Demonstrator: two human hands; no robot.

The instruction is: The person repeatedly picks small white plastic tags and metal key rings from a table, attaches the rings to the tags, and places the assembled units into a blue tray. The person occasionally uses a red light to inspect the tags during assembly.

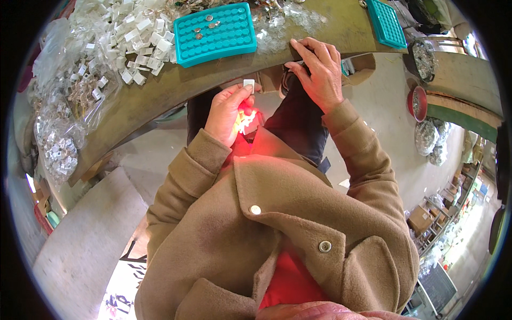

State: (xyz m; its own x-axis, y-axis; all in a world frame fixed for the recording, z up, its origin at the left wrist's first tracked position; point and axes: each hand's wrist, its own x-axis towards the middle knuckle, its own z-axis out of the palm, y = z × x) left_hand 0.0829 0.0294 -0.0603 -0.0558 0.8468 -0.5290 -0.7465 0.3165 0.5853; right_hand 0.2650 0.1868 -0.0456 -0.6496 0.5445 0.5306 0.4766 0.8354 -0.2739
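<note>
My left hand, just below the near edge of the table, is closed with a small white rectangular piece pinched between thumb and fingers. An intense red-orange glow shows right beside that hand; its source is unclear. My right hand lies at the table's edge with its fingers stretched apart and nothing in them. Beyond my left hand sits a teal tray with rows of round pockets, and several small metallic round pieces lie on it. A heap of small white box-like pieces is left of the tray.
Clear plastic bits are scattered right of the tray. A second teal tray stands at the table's right end. Plastic bags of small parts hang over the left edge. A red bowl and stuffed bags are at the right.
</note>
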